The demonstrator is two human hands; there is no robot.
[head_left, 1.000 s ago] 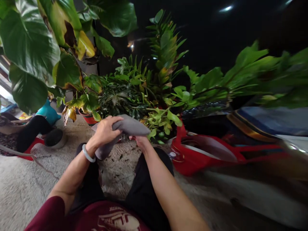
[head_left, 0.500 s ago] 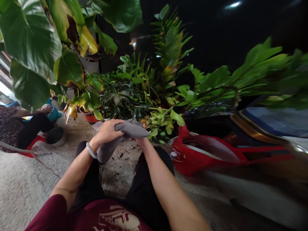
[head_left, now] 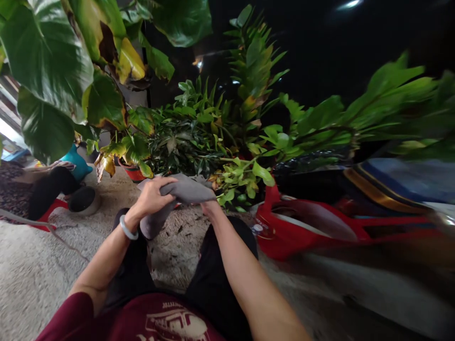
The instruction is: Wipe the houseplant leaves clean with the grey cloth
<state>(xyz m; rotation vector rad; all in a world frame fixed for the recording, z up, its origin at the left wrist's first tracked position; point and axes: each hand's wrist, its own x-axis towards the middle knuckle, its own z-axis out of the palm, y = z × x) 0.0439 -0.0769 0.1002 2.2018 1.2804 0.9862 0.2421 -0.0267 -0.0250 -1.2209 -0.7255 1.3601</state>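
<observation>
A grey cloth (head_left: 188,188) is held out above the ground in front of my knees. My left hand (head_left: 153,195), a pale bangle on its wrist, is closed on the cloth's left part, thumb and fingers pinching a fold. Below that hand, a loose end of cloth hangs down. My right hand (head_left: 209,207) is under the cloth's right end; only its wrist and heel show, and its fingers are hidden. A small bit of red shows under the cloth between the hands, too little to name.
Leafy potted plants (head_left: 185,137) stand close ahead, one in a red pot (head_left: 132,171). On my right is a red bag (head_left: 284,237) beside a blue bag with a gold band (head_left: 369,189). To the left, another person (head_left: 21,189) sits near a round dark bowl (head_left: 84,201).
My left hand has shifted slightly left, drawing the cloth with it. The cloth's right tip has pulled back towards my right wrist, which stays almost in place.
</observation>
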